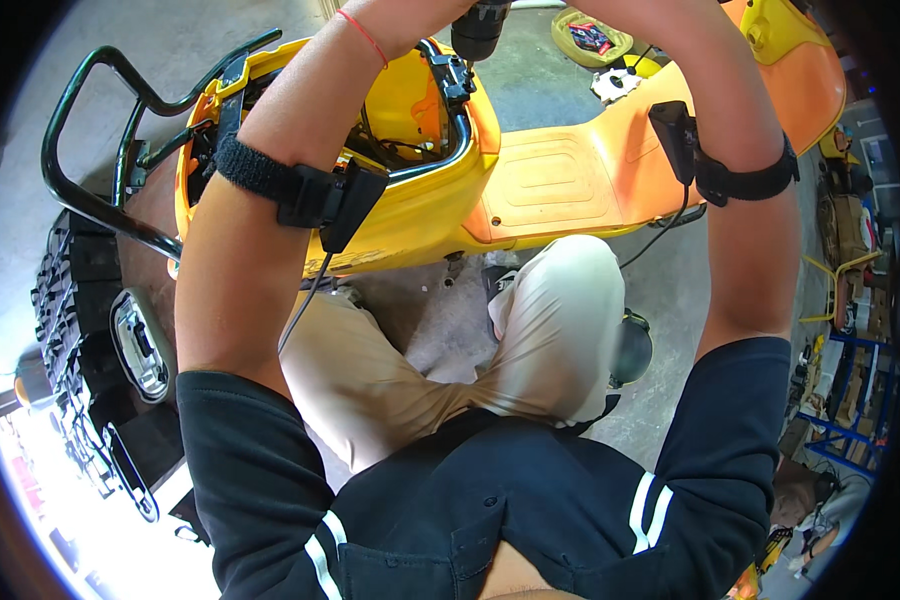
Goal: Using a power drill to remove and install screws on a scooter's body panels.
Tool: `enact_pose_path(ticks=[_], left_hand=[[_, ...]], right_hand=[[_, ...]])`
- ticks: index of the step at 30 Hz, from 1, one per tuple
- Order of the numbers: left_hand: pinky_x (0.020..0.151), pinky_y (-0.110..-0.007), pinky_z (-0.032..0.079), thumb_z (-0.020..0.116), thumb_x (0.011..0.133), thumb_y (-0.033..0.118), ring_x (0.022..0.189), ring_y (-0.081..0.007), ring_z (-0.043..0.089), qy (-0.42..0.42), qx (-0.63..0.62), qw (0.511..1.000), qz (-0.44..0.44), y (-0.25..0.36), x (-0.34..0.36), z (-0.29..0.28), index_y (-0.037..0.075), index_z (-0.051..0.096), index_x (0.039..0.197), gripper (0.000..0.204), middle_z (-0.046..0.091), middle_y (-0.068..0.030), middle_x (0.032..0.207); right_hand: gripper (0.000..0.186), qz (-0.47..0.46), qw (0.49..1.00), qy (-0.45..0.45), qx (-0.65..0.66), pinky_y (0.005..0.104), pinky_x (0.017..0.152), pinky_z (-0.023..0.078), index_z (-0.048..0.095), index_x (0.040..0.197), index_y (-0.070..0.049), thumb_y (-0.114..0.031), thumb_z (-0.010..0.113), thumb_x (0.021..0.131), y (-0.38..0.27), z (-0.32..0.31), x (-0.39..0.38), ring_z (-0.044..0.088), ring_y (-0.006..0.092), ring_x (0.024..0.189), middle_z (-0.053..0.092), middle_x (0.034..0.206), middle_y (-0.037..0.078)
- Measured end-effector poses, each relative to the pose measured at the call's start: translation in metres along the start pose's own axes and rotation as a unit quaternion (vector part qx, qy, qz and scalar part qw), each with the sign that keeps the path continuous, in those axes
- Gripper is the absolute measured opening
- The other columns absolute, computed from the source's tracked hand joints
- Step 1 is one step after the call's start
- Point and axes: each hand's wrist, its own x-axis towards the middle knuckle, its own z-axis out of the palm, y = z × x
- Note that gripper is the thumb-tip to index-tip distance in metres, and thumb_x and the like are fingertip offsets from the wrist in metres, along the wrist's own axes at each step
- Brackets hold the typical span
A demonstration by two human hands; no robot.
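Both my forearms reach up over a yellow scooter (440,205) whose seat opening is uncovered. My left hand (420,14) shows only its heel at the top edge, past a red string on the wrist; its fingers are out of sight. Of my right hand (610,6), just the wrist end shows, and its fingers are cut off too. Between the hands, the black chuck of a power drill (478,32) points down at a black bracket (455,78) on the rim of the seat opening. Which hand grips the drill cannot be seen.
A black tubular rack (62,150) juts from the scooter's left end. The orange footboard (550,175) extends right. Beyond it lie a white part (618,84) and a yellow round tray (568,42). Blue shelving (850,400) stands at far right; my bent knees are close to the scooter.
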Motion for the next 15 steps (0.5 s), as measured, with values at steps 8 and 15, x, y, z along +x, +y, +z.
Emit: enact_pose_path(ticks=[8,15], left_hand=[[0.071,-0.025,0.051,0.079,0.091,0.009,0.082,-0.0083,0.059,-0.010,-0.032,0.999,-0.019,-0.017,-0.003,-0.006,0.006,0.052,0.129,0.047,0.064,-0.0011,0.100],[0.069,-0.025,0.052,0.084,0.086,0.012,0.082,-0.0091,0.060,-0.059,0.033,0.994,-0.081,-0.034,-0.009,-0.014,0.001,0.046,0.139,0.065,0.064,-0.0038,0.102]], right_hand=[[0.064,0.007,0.998,-0.037,0.056,0.0454,0.088,0.055,0.049,0.121,0.017,-0.021,0.077,0.076,-0.009,0.007,-0.011,0.068,0.0407,0.098,0.067,0.096,0.028],[0.064,0.023,0.991,0.001,0.133,0.0482,0.082,0.054,0.048,0.116,0.013,-0.022,0.080,0.072,-0.020,0.048,-0.035,0.066,0.0422,0.093,0.064,0.093,0.025]])
